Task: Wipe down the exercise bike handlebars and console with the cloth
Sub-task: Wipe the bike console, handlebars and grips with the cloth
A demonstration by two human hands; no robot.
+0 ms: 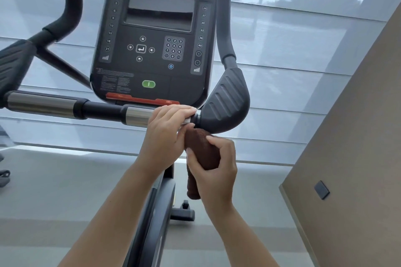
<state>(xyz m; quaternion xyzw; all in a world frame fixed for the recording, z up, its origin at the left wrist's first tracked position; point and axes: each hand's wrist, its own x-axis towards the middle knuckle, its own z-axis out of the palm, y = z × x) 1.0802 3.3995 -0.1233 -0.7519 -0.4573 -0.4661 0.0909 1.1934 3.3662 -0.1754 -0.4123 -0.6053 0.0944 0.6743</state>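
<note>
The black console (152, 34) stands upright above a horizontal handlebar (65, 105) with chrome and black sections. My left hand (167, 130) wraps over the chrome sleeve just left of the right elbow pad (225, 102). Directly below it, my right hand (213, 169) is closed around a rolled brown cloth (202, 147), whose top end touches the underside of the bar by the pad. The cloth's lower end hangs beneath my fist. An upright grip (224, 17) rises behind the right pad.
A left elbow pad (13, 65) and curved left grip (69, 6) sit at the left edge. The bike's frame and foot (182, 212) descend to the grey floor. Shaded windows fill the background; a beige wall (347, 136) with a dark switch stands right.
</note>
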